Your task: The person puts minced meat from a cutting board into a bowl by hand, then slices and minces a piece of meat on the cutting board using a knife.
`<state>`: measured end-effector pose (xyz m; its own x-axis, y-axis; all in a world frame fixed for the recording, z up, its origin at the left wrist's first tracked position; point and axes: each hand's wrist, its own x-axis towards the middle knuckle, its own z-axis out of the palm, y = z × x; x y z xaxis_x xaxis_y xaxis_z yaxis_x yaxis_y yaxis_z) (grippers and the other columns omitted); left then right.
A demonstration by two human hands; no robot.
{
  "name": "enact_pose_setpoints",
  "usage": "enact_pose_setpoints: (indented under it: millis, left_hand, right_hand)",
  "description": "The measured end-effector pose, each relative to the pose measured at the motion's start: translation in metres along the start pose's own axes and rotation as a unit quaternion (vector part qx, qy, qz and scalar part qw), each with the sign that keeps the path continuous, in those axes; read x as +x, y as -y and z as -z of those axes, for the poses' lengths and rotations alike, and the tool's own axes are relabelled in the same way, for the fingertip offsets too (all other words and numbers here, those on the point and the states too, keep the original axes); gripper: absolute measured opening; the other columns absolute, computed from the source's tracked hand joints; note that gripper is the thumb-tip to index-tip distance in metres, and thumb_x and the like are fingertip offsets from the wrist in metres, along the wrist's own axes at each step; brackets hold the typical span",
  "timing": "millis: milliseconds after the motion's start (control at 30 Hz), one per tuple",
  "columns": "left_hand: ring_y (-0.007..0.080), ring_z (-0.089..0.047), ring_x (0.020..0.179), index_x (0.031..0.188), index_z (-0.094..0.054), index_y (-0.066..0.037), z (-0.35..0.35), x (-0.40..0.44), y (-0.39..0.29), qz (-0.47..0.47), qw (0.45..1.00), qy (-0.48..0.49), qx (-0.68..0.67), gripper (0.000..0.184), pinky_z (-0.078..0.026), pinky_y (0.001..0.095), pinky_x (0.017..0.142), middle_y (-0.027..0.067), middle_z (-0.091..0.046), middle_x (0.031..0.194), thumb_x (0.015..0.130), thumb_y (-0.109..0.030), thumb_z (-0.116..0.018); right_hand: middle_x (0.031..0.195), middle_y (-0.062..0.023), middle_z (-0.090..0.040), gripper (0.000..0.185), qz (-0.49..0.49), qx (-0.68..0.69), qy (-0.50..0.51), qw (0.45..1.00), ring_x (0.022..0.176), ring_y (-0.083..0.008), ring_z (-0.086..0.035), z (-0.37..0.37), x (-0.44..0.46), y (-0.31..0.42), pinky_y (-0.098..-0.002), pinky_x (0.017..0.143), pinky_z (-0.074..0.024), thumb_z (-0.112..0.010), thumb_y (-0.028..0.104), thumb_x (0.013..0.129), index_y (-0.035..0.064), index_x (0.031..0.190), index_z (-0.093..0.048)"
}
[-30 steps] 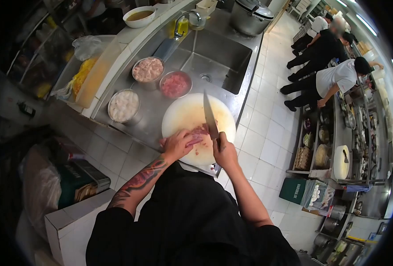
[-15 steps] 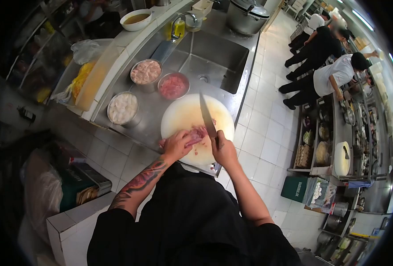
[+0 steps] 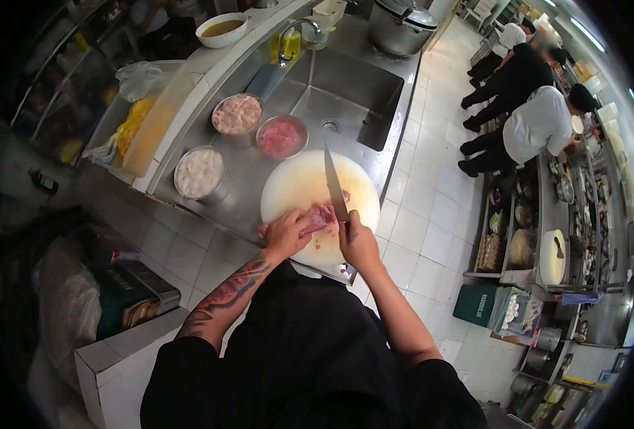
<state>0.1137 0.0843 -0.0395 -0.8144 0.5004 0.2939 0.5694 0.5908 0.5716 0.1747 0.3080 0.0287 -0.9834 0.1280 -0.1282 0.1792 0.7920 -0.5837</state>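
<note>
Near left edge of worktop (image 3: 251, 187): metal bowl (image 3: 215, 194) w/ whitish pcs (image 3: 199, 171), 2nd bowl (image 3: 241, 136) w/ pale pink pcs (image 3: 237, 114); just beside, 3rd bowl (image 3: 293, 153) w/ redder pcs (image 3: 282, 137). At near edge, on round board (image 3: 288, 180), lies meat (image 3: 322, 216): dark pink, moist, uneven. Hands apart: L hand (image 3: 288, 234) clamped on meat, R hand (image 3: 360, 243) closed around knife (image 3: 335, 184).
</note>
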Motion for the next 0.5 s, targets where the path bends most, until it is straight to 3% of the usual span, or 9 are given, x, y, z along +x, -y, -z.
enact_pose_setpoints:
  millis: [100,133,267,433,500]
  left_hand:
    - [0.0289,-0.069,0.108,0.108,-0.074,-0.015,-0.007,0.0,0.0,-0.006,1.0,-0.003,-0.002,0.03,-0.057,0.0458,0.083,0.003,-0.066,0.12,0.079,-0.019,-0.081]
    - [0.0289,-0.069,0.107,0.108,-0.074,-0.014,-0.005,0.002,0.002,-0.004,1.0,-0.001,-0.003,0.031,-0.058,0.0459,0.083,0.003,-0.066,0.12,0.079,-0.019,-0.081]
    - [0.0285,-0.069,0.107,0.107,-0.074,-0.014,0.0,0.001,-0.001,-0.013,1.0,0.004,0.003,0.03,-0.058,0.0455,0.082,0.0029,-0.066,0.119,0.079,-0.02,-0.081]
    - [0.0285,-0.069,0.105,0.106,-0.074,-0.014,-0.003,0.002,0.002,-0.011,1.0,-0.005,-0.007,0.029,-0.058,0.0453,0.082,0.0026,-0.066,0.119,0.079,-0.021,-0.081]
    - [0.0287,-0.069,0.105,0.106,-0.073,-0.014,-0.002,0.0,0.003,-0.007,1.0,0.001,-0.002,0.028,-0.057,0.0451,0.083,0.0026,-0.066,0.119,0.079,-0.021,-0.08]
  right_hand:
    - [0.086,-0.0323,-0.072,0.029,0.01,-0.003,0.028,1.0,0.081,-0.0542,-0.071,-0.034,0.011,-0.045,-0.064,0.073,-0.0545,-0.062,0.03,0.105,0.0054,0.118,-0.053]
    - [0.086,-0.0323,-0.072,0.029,0.014,-0.004,0.027,1.0,0.081,-0.0542,-0.071,-0.015,0.015,-0.04,-0.064,0.073,-0.0545,-0.062,0.03,0.105,0.0054,0.118,-0.053]
    - [0.082,-0.0304,-0.071,0.023,-0.027,0.0,-0.094,0.995,0.076,-0.0537,-0.07,0.021,0.018,-0.012,-0.0624,0.067,-0.0538,-0.06,0.026,0.106,0.0064,0.115,-0.052]
    - [0.08,-0.0228,-0.073,0.022,0.033,-0.206,-0.011,0.978,0.07,-0.0437,-0.074,-0.023,0.003,-0.049,-0.0589,0.063,-0.0574,-0.052,0.02,0.104,0.0066,0.121,-0.049]
    - [0.081,-0.0241,-0.073,0.022,0.063,-0.164,0.007,0.984,0.071,-0.0465,-0.072,-0.025,-0.016,-0.039,-0.0582,0.063,-0.0565,-0.057,0.021,0.105,0.0054,0.119,-0.05]
